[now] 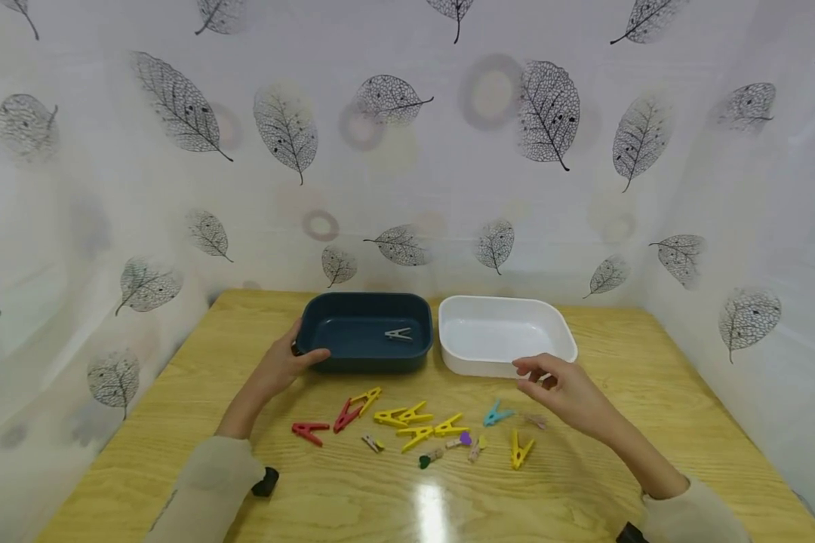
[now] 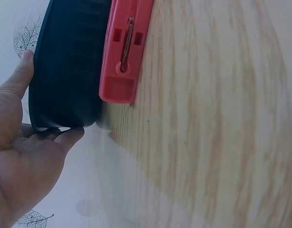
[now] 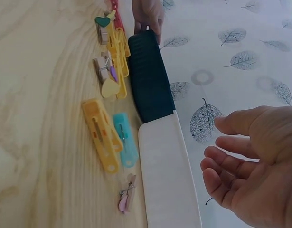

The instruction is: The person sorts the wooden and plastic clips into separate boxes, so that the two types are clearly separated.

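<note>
At the left end of a dark teal plastic tub (image 1: 363, 365), my left hand (image 1: 287, 363) grips the wall, thumb along the front edge and fingers round the end. A grey clothespin (image 1: 398, 334) lies inside that tub. My right hand (image 1: 562, 390) hovers by the front right of a white tub (image 1: 478, 367), fingers loosely bent and nothing between them. Below it on the table are a blue clothespin (image 1: 496, 413), a yellow clothespin (image 1: 520, 450) and a small wooden peg with a pink end (image 3: 127, 194). A red clothespin (image 2: 122, 57) shows large in the left wrist view.
Several yellow clothespins (image 1: 416, 435), another red clothespin (image 1: 345, 416) and small wooden pegs, one with a green heart (image 1: 425, 460) and one with a purple heart (image 1: 465, 438), lie scattered before the tubs. A leaf-patterned curtain (image 1: 407, 188) surrounds the wooden table (image 1: 353, 498).
</note>
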A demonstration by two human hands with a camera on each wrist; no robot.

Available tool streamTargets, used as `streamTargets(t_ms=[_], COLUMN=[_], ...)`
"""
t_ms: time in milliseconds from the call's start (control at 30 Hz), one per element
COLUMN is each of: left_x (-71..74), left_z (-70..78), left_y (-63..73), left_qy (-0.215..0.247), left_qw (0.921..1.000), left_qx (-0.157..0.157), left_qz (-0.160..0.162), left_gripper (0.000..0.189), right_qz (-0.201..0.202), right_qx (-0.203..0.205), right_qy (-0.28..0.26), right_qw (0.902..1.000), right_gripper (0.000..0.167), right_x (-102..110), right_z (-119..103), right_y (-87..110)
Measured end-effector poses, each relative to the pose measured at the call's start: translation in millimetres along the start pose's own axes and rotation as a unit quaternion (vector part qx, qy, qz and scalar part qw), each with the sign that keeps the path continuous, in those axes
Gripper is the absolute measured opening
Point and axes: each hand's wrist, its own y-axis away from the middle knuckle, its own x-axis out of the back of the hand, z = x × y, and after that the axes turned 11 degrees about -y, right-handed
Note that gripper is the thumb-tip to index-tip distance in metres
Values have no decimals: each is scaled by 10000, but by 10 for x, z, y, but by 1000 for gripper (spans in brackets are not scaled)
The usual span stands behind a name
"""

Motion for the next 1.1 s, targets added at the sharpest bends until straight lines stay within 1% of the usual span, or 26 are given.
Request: streamTargets(t_ms=[133, 333, 400, 500, 567, 767, 933, 1100], left_x=[-3, -21, -25, -21, -14, 8, 8, -4], left_z=[-1, -20, -19, -15, -9, 27, 42, 29], left_y=[2, -3, -1, 8, 15, 28, 24, 23], left_qy=[20, 33, 40, 51, 98, 100, 73, 44], left_qw=[10000, 10000, 10000, 10000, 9999, 9999, 10000, 10000], left_qx=[-16, -25, -21, -12, 12, -1, 4, 47], left_qz=[-19, -26, -36, -53, -38, -20, -17, -35], left_gripper=[101, 101, 101, 101, 100, 102, 101, 101], right_qz=[-89, -205, -258, -330, -361, -343, -386, -543], right_qx=[98, -292, -354, -250, -81, 308, 361, 355], right_qy=[-33, -102, -138, -210, -263, -334, -384, -425], right_qw=[9999, 9993, 9989, 9989, 9990, 9984, 9979, 9970], right_gripper=[26, 26, 27, 25, 24, 25, 27, 30], right_x=[7, -7, -24, -65, -95, -186, -228, -257], right_z=[29, 76, 102, 144, 174, 243, 282, 319], right_y=[118, 312, 378, 472, 515, 578, 590, 591])
